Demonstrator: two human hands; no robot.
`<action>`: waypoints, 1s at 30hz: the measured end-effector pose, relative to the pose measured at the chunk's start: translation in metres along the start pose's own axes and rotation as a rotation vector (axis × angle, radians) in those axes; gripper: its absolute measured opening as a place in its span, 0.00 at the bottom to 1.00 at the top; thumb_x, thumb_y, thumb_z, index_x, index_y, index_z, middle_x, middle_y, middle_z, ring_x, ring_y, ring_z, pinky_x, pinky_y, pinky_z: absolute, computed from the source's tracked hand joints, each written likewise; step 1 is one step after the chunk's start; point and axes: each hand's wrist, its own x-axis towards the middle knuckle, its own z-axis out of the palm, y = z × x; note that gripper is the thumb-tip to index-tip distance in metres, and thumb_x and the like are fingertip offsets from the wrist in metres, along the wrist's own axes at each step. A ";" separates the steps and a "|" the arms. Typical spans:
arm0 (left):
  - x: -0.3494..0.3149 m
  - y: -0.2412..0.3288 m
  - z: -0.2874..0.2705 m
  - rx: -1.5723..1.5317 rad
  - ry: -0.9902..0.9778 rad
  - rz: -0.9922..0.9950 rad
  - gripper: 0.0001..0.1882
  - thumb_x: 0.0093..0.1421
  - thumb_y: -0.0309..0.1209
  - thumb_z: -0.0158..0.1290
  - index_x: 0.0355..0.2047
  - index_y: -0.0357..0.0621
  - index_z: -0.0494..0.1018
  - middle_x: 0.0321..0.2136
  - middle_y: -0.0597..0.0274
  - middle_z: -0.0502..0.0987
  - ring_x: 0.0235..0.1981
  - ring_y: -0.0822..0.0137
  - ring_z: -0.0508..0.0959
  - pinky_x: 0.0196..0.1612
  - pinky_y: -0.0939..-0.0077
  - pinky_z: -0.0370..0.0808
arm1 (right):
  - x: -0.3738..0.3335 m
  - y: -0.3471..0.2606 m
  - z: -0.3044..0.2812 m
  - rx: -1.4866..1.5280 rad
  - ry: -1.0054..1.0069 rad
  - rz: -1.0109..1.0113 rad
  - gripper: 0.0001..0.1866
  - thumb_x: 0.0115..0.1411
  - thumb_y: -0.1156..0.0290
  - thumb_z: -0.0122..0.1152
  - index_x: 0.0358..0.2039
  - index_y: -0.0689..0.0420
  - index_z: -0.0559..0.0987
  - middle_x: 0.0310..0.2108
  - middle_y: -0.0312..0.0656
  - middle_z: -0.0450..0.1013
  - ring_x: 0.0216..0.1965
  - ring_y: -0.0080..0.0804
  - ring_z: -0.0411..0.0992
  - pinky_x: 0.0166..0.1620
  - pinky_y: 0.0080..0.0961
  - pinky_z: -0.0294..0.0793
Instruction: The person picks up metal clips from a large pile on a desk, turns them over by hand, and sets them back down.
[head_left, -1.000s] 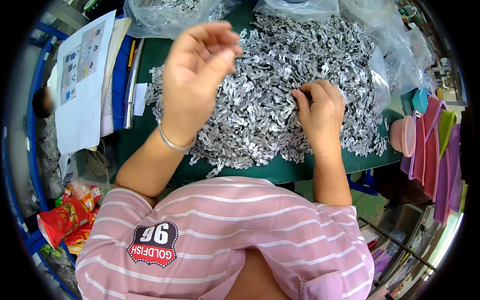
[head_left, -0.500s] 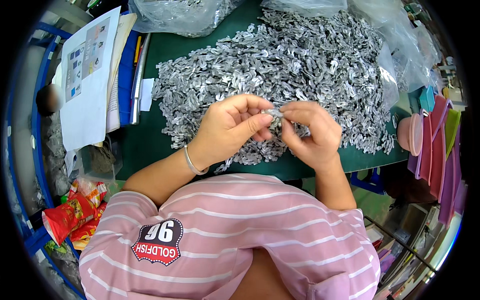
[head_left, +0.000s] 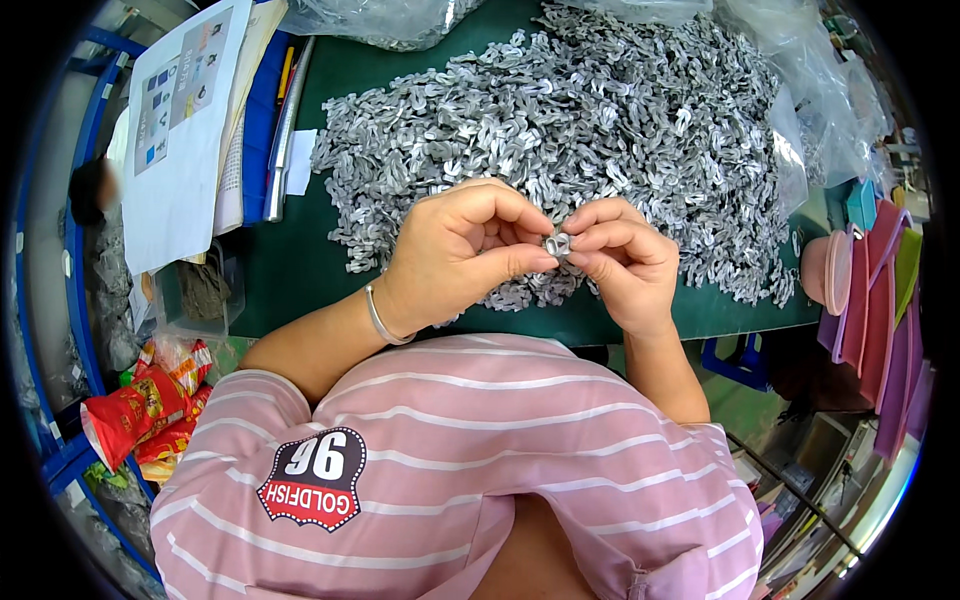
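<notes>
Holding a small silvery looped metal piece (head_left: 557, 244) up between the fingertips of both hands, above the near part of a heap of similar metal pieces (head_left: 560, 140) on the dark green table (head_left: 285, 285). Pinching from one side with the thumb and forefinger of the left hand (head_left: 440, 240), with the other fingers curled in behind; pinching from the opposite side with the right hand (head_left: 640, 275), with thumb low and bent fingers above. Gripping the same metal piece with both, then.

Judging from how things lie, busy with just this one metal piece, with a great deal left: lying loose in a broad, thick spread across the table, and seemingly also bagged in clear plastic (head_left: 385, 22) at the far side. Impossible to tell any handled metal pieces from unhandled ones within the heap.

Facing the head camera with what look like two small openings side by side, ranged roughly left to right across the gap between the hands. Probably lying with the long axis along that same line, though far from certain: too small to judge, and partly covered by fingertips at both sides. Impossible to say which end points which way, or whether made up of more than one part.
</notes>
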 end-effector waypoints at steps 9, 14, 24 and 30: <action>0.000 -0.002 0.001 -0.223 0.071 -0.311 0.07 0.55 0.20 0.50 0.34 0.31 0.69 0.28 0.55 0.73 0.28 0.67 0.78 0.29 0.79 0.78 | -0.004 -0.008 0.024 0.093 0.228 -0.149 0.12 0.45 0.90 0.57 0.30 0.63 0.70 0.33 0.44 0.69 0.34 0.31 0.71 0.35 0.23 0.71; 0.008 -0.003 -0.001 -0.509 0.031 -0.588 0.10 0.60 0.28 0.44 0.36 0.31 0.68 0.28 0.55 0.74 0.25 0.67 0.77 0.24 0.80 0.77 | 0.005 -0.022 0.022 -0.534 -0.028 -0.428 0.09 0.42 0.86 0.60 0.26 0.62 0.75 0.25 0.42 0.74 0.26 0.35 0.73 0.31 0.25 0.71; 0.001 -0.008 -0.006 -0.742 -0.150 -0.499 0.12 0.62 0.34 0.42 0.23 0.42 0.63 0.17 0.69 0.62 0.14 0.79 0.61 0.14 0.87 0.56 | 0.021 -0.023 -0.029 -1.223 0.017 -0.104 0.10 0.45 0.78 0.61 0.31 0.59 0.77 0.31 0.44 0.68 0.33 0.40 0.65 0.38 0.31 0.64; 0.001 -0.001 -0.001 -0.385 -0.007 -0.444 0.07 0.59 0.30 0.48 0.28 0.39 0.68 0.22 0.65 0.69 0.17 0.80 0.65 0.19 0.89 0.62 | 0.025 -0.026 -0.031 -1.204 -0.026 -0.125 0.08 0.43 0.78 0.61 0.26 0.59 0.73 0.30 0.42 0.68 0.33 0.41 0.65 0.36 0.31 0.63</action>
